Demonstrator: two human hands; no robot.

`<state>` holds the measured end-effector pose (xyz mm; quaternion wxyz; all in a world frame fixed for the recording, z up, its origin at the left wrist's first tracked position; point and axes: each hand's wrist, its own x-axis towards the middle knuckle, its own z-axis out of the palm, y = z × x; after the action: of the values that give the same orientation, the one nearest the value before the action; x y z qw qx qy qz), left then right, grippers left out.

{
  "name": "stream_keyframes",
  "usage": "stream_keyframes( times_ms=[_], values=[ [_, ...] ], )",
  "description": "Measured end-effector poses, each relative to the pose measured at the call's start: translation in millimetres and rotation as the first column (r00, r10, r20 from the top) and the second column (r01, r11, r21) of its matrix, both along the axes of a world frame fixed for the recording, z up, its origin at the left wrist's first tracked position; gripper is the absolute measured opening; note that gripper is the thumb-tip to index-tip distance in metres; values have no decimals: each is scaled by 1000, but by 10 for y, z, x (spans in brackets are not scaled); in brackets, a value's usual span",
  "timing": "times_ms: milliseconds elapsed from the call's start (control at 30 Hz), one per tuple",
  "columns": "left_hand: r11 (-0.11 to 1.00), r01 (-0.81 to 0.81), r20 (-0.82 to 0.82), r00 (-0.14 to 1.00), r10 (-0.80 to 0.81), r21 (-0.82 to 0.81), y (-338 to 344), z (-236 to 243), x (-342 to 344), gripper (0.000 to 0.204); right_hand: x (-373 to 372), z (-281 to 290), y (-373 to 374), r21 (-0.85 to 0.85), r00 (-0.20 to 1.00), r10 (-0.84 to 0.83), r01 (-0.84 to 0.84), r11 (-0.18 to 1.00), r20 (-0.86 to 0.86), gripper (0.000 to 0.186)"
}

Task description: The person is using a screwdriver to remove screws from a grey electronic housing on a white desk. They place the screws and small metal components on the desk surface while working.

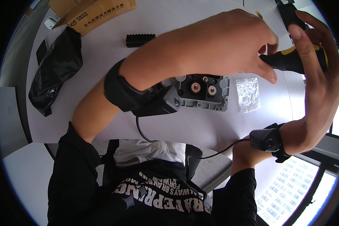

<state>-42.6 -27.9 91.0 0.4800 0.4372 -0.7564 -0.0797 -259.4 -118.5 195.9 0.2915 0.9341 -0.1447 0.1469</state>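
My left hand (pixel 252 49) reaches across to the upper right, its curled fingers round the narrow end of a black-and-yellow hand tool (pixel 280 60); its exact grip is partly hidden. My right hand (pixel 316 56) holds the tool's handle, thumb along its side. Below my left forearm lies a grey housing (pixel 223 103) with a black insert and two copper-coloured round fittings (pixel 203 89), partly hidden by the forearm and wrist camera. A clear small plastic bag (pixel 248 96) lies to the housing's right.
A cardboard box (pixel 94 15) sits at the back left, beside a crumpled black bag (pixel 54 71). A black ridged piece (pixel 139 40) lies behind my forearm. A black item (pixel 284 11) is at the back right. The white table (pixel 90 52) has a curved edge; cables hang near it.
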Motion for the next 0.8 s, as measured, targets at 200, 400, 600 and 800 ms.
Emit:
stream_keyframes(
  times_ms=[200, 400, 600, 800],
  values=[
    [495, -72, 74, 997, 16, 866, 189, 974, -55, 26, 42, -51, 85, 183, 995, 10, -28, 983, 101, 50],
    [970, 123, -29, 992, -120, 209, 301, 262, 109, 34, 40, -64, 122, 253, 990, -2, -35, 967, 143, 52],
    [915, 260, -120, 965, -234, 307, 66, 130, 70, 33, 72, -103, 134, 296, 983, -10, -46, 954, 184, 53],
    [970, 31, -29, 999, -25, 240, -46, -77, -87, 49, 45, -104, 143, 308, 981, -28, -33, 951, 190, 55]
  ],
)
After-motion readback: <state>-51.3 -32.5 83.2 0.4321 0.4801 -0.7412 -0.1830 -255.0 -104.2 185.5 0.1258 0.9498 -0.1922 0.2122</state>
